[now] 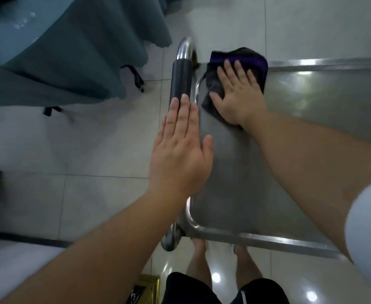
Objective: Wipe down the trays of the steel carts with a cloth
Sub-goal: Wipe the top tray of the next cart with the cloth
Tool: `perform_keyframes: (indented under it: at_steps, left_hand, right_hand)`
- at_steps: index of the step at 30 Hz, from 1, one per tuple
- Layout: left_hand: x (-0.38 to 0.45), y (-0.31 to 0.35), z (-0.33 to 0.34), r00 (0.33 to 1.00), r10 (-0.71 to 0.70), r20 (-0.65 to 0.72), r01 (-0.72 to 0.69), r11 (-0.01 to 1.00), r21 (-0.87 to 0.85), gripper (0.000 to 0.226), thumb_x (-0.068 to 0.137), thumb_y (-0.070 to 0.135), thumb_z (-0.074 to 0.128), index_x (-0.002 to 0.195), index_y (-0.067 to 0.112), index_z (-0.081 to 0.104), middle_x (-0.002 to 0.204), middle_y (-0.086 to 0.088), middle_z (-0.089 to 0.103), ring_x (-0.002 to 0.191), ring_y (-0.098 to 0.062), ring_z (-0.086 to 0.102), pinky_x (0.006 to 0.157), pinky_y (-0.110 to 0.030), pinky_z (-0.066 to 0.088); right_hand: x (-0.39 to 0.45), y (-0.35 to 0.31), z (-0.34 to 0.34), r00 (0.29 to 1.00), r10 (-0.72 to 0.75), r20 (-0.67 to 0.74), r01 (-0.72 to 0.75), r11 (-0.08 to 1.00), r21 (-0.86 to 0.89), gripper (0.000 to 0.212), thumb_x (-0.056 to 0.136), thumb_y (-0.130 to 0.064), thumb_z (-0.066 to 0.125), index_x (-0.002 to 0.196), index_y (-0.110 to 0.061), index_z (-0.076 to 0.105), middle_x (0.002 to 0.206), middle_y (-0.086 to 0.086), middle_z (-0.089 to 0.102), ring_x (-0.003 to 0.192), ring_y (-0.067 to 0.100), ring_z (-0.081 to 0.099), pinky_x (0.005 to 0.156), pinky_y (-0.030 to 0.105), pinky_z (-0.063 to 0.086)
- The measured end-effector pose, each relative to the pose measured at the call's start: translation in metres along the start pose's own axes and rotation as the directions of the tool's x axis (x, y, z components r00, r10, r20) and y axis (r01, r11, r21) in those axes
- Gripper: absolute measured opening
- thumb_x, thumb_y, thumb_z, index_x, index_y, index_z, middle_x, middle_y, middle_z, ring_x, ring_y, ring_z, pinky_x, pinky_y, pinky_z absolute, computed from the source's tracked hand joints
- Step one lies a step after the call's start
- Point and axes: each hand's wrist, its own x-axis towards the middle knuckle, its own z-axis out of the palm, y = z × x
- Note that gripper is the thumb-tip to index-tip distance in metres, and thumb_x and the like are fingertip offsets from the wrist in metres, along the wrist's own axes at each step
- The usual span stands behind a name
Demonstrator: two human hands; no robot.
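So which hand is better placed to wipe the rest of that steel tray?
The right hand. It already presses the dark purple cloth flat on the shiny steel cart tray at its far corner. The left hand is open and empty, over the cart's handle side.

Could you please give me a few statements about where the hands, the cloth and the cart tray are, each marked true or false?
1. The right hand presses flat on the dark cloth. True.
2. The cloth lies at the near edge of the tray, close to the person's feet. False: it lies at the far left corner, by the handle.
3. The left hand has its fingers straight and holds nothing. True.
4. The left hand carries a second cloth. False: it is bare.
5. Plates are stacked on the tray. False: only the cloth and the right hand are on it.
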Motion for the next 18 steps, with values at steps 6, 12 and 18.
perform_keyframes:
  at_steps: [6, 12, 18]
  left_hand:
    - [0.0, 0.001, -0.002, 1.0, 0.001, -0.013, -0.001, 1.0, -0.005, 0.072, 0.109, 0.048, 0.02, 0.169, 0.011, 0.006, 0.178, -0.006, -0.005, 0.162, -0.016, -0.012, 0.133, -0.04, 0.0]
    - [-0.001, 0.002, -0.004, 1.0, 0.012, 0.001, -0.012, 0.998, 0.063, 0.073, 0.11, 0.053, 0.015, 0.169, 0.012, 0.001, 0.177, -0.006, -0.01, 0.162, -0.018, -0.016, 0.13, -0.038, -0.009]
    - [-0.003, 0.003, -0.006, 0.998, 0.059, 0.011, -0.06, 0.988, 0.139, 0.075, 0.111, 0.051, 0.017, 0.168, 0.008, -0.005, 0.176, -0.011, -0.014, 0.161, -0.022, -0.02, 0.132, -0.045, -0.007]
  right_hand:
    - [-0.038, -0.008, 0.001, 1.0, 0.017, 0.011, -0.018, 0.999, 0.036, 0.082, 0.099, -0.067, 0.016, 0.167, -0.022, 0.008, 0.175, -0.002, -0.002, 0.16, 0.018, -0.005, 0.129, 0.044, -0.003]
    - [-0.198, -0.015, 0.043, 0.998, -0.032, -0.055, 0.032, 0.999, -0.003, 0.077, 0.103, -0.062, 0.031, 0.166, -0.019, 0.018, 0.174, 0.002, 0.011, 0.161, 0.021, 0.003, 0.129, 0.049, 0.011]
    - [-0.334, 0.001, 0.086, 0.997, -0.072, 0.013, 0.073, 0.997, -0.03, 0.074, 0.106, -0.059, 0.033, 0.167, -0.022, 0.013, 0.175, -0.001, 0.007, 0.161, 0.022, 0.007, 0.125, 0.052, 0.02]
